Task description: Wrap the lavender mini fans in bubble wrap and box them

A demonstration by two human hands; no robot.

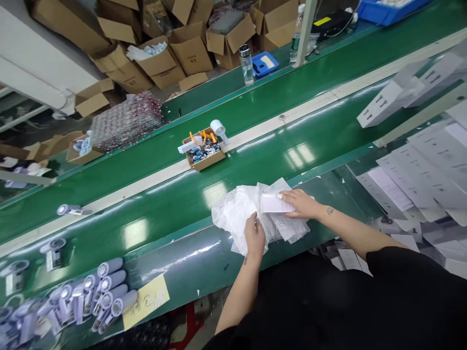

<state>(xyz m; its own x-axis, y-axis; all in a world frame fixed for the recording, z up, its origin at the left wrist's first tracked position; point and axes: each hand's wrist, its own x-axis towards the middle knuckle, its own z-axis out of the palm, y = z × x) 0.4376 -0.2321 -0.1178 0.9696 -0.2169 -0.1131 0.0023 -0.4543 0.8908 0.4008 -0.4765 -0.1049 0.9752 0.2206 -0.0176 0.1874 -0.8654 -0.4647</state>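
My left hand (254,235) is closed, thumb and fingers pinching the edge of a crinkled, translucent plastic bag (233,214) at the green bench edge. To its right, my right hand (302,203) grips the right end of a small pale pinkish-white block (275,203), a box or a stack of leaflets; I cannot tell which. Its thumb lies over the near side and its fingers over the top. The block rests on bubble-wrap bags (290,227), some of which stick out below my right hand. What lies inside the bags cannot be made out.
Several lilac handheld fans (109,282) lie at the lower left beside a yellow handwritten note (146,301). A small carton (206,158) of parts and orange-handled pliers stands on the middle rail. White boxes (412,180) fill the right. A glass bottle (246,65) stands at the back.
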